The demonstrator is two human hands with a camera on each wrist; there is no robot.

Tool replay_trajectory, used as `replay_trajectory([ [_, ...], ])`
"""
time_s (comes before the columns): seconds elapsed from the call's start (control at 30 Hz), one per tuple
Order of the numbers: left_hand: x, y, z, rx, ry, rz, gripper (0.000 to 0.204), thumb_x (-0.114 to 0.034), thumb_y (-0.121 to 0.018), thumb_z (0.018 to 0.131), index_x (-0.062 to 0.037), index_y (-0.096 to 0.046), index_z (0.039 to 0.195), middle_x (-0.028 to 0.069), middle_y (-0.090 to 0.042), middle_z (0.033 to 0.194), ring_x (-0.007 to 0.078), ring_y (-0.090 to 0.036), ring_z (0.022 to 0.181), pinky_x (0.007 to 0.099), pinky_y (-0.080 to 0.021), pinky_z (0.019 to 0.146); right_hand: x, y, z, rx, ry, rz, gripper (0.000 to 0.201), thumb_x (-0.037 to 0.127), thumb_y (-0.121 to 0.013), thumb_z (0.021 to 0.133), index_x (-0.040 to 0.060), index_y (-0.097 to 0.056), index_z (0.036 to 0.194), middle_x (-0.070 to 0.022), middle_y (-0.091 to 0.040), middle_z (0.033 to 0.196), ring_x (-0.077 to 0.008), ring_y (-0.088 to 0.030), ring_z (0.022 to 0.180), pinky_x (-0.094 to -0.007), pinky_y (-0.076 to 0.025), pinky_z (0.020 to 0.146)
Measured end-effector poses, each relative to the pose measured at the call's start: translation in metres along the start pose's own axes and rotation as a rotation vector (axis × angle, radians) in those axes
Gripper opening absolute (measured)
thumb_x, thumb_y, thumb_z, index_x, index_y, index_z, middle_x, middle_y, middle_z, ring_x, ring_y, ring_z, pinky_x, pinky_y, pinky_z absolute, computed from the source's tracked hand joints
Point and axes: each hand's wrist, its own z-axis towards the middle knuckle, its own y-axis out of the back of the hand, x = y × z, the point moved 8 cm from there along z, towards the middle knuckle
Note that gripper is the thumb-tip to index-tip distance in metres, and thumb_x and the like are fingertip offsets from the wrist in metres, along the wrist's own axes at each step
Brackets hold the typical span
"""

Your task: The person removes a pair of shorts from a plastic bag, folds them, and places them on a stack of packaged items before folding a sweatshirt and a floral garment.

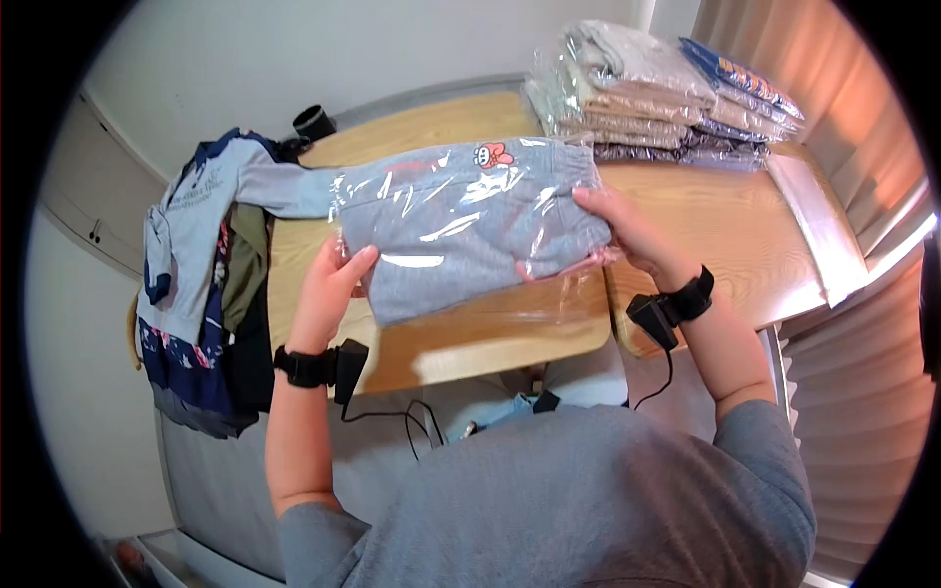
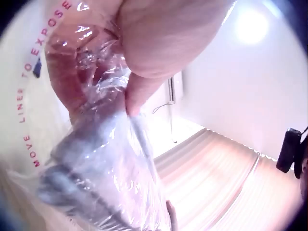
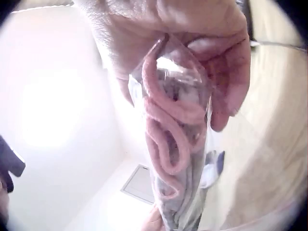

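Folded grey sweatpants in a clear plastic bag are held up over the table by both hands. A small pink-and-white cartoon patch shows near the waistband. My left hand grips the bag's left end, thumb on top and fingers underneath. On the other end, my right hand pinches the bag between thumb and fingers. Close up in the right wrist view, a pink drawstring lies looped inside the plastic. Red print on a clear flap appears beside the left hand.
A wooden table lies below. Bagged folded clothes are stacked at the back right. Loose garments hang over the left edge, one grey sleeve reaching behind the bag. A black cylinder stands at the back left. Flat plastic bags lie at the right.
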Motion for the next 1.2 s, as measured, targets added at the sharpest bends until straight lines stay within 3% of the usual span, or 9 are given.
replay_trajectory([
  [0.1,0.069,-0.012,0.012,-0.045,0.234,-0.070,0.031,-0.026,-0.058,0.088,-0.0028,-0.052,0.108,0.0009,-0.058,0.085,0.0075,-0.053,0.070,0.0217,-0.043,0.057,-0.073,0.024,0.003,0.085,-0.380,0.137,0.043,0.040,-0.055,0.088,0.0021,-0.053,0.109,-0.0069,-0.063,0.093,-0.0114,-0.061,0.079,-0.0252,-0.050,0.067],
  [0.13,0.087,-0.019,0.014,0.025,0.264,-0.094,0.032,-0.029,-0.059,0.087,-0.0016,-0.054,0.103,0.0011,-0.055,0.079,0.0080,-0.051,0.065,0.0223,-0.040,0.054,-0.087,0.033,-0.010,-0.181,-0.523,0.026,0.036,0.040,-0.053,0.089,0.0057,-0.056,0.097,-0.0034,-0.064,0.080,-0.0098,-0.060,0.068,-0.0195,-0.048,0.059],
  [0.17,0.102,-0.015,0.012,0.024,0.277,-0.097,0.032,-0.029,-0.059,0.087,-0.0016,-0.054,0.103,0.0011,-0.055,0.079,0.0080,-0.051,0.065,0.0223,-0.040,0.054,-0.094,0.034,-0.016,-0.180,-0.536,0.028,0.036,0.040,-0.053,0.089,0.0057,-0.056,0.097,-0.0034,-0.064,0.080,-0.0098,-0.060,0.068,-0.0195,-0.048,0.059],
  [0.27,0.108,-0.020,0.004,0.068,0.348,-0.148,0.041,-0.026,-0.064,0.084,0.0020,-0.050,0.111,0.0018,-0.055,0.078,0.0085,-0.050,0.064,0.0196,-0.043,0.057,-0.106,0.040,-0.016,-0.046,-0.451,0.144,0.027,0.032,-0.054,0.090,0.0058,-0.058,0.091,-0.0030,-0.064,0.082,-0.0088,-0.060,0.069,-0.0182,-0.048,0.061],
  [0.5,0.096,-0.031,-0.014,0.079,0.348,0.108,0.054,-0.017,-0.070,0.078,0.0072,-0.041,0.118,0.0114,-0.060,0.086,0.0138,-0.059,0.070,0.0250,-0.050,0.061,-0.114,0.044,-0.017,-0.076,-0.324,0.244,0.022,0.020,-0.057,0.089,-0.0011,-0.054,0.091,-0.0061,-0.060,0.081,-0.0108,-0.060,0.072,-0.0225,-0.051,0.066],
  [0.7,0.118,-0.026,-0.019,0.036,0.432,-0.207,0.063,-0.014,-0.073,0.074,0.0055,-0.038,0.123,0.0118,-0.059,0.091,0.0144,-0.058,0.078,0.0280,-0.050,0.069,-0.113,0.040,-0.021,-0.148,-0.263,0.222,0.025,0.021,-0.058,0.089,-0.0025,-0.053,0.095,-0.0069,-0.060,0.083,-0.0120,-0.060,0.076,-0.0226,-0.050,0.068],
  [0.9,0.099,-0.037,-0.035,0.047,0.158,0.031,0.078,0.000,-0.072,0.068,0.0017,-0.028,0.133,0.0100,-0.054,0.097,0.0146,-0.055,0.087,0.0263,-0.046,0.075,-0.114,0.040,-0.022,-0.182,-0.261,0.261,0.032,0.024,-0.059,0.089,-0.0023,-0.053,0.105,-0.0076,-0.061,0.092,-0.0127,-0.060,0.083,-0.0238,-0.049,0.074],
  [1.1,0.103,-0.037,-0.040,-0.006,0.235,-0.033,0.059,-0.002,-0.068,0.076,0.0053,-0.035,0.125,0.0088,-0.058,0.086,0.0142,-0.059,0.078,0.0252,-0.048,0.070,-0.108,0.035,-0.023,-0.171,-0.246,0.283,0.041,0.024,-0.058,0.089,-0.0035,-0.046,0.116,-0.0108,-0.060,0.099,-0.0145,-0.059,0.087,-0.0268,-0.047,0.079],
  [1.2,0.107,-0.040,-0.044,-0.006,0.261,-0.136,0.051,-0.004,-0.062,0.082,0.0052,-0.036,0.125,0.0090,-0.061,0.088,0.0137,-0.060,0.080,0.0249,-0.047,0.072,-0.107,0.044,-0.036,-0.385,-0.222,0.086,0.053,0.024,-0.060,0.088,-0.0038,-0.035,0.126,-0.0149,-0.057,0.106,-0.0167,-0.059,0.091,-0.0270,-0.047,0.081],
])
